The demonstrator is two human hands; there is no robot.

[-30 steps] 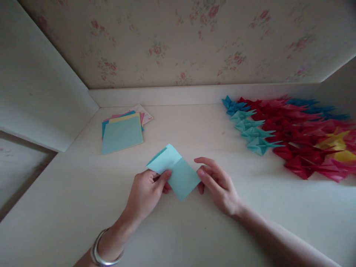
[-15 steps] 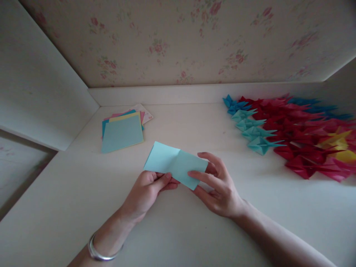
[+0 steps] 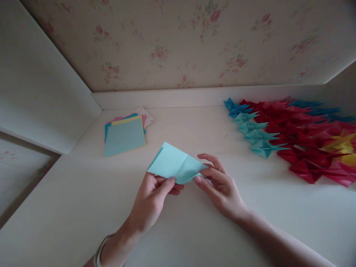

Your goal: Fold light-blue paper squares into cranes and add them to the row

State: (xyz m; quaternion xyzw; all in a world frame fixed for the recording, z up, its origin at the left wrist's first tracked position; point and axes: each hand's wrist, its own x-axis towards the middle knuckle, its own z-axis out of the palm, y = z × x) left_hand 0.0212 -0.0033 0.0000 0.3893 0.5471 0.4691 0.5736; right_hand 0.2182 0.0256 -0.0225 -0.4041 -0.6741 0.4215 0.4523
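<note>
A folded sheet of light turquoise origami paper (image 3: 172,161) is held above the white table, tilted, with a crease running across its middle. My left hand (image 3: 155,195) pinches its lower edge, thumb on top and fingers underneath. At the paper's right end, my right hand (image 3: 219,185) has its fingers around the corner, which bends and opens between the layers. Part of the right fingers is hidden behind the paper.
A stack of coloured paper sheets (image 3: 125,136) lies at the back left. Rows of folded paper cranes (image 3: 300,148) in red, pink, blue and yellow fill the right side, with several turquoise cranes (image 3: 263,148) at their left edge. The white table (image 3: 178,237) meets a floral wall (image 3: 172,48) behind.
The paper's right end was flat and rectangular; now it narrows to a point as its layers part. My right thumb has come up to the paper's lower right edge. The view has shifted slightly.
</note>
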